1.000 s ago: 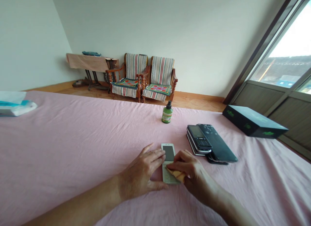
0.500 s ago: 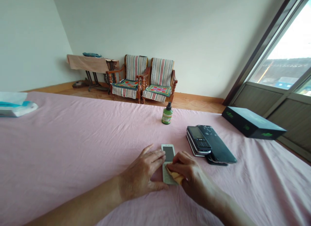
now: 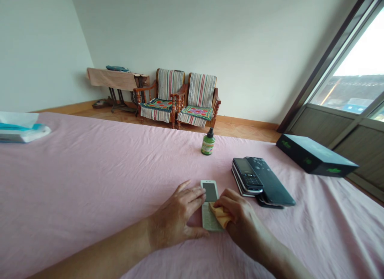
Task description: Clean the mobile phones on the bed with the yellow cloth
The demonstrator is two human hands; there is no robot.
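From the head camera — a slim white phone (image 3: 209, 195) flat on the pink cloth (image 3: 90, 183), close to the body, lengthwise away from it. Dark grey screen on the far half, pale keypad on the near half, partly covered. Left hand (image 3: 177, 217) laid palm down beside it, fingers loosely spread and resting along the phone's left edge, thumb by the near corner. Right hand (image 3: 241, 217) curled, fingertips pinching a folded orange rag (image 3: 220, 215) and pressing it onto the keypad. Just to the right, apart from that hand, a stack of dark phones (image 3: 259, 181). Farther right, a black box (image 3: 315, 155) near the cloth's right edge. Small green bottle (image 3: 208, 142) upright, well beyond the white phone. Wide stretch of wrinkled cloth to the left — only a tissue pack (image 3: 21, 129) at the far left edge.
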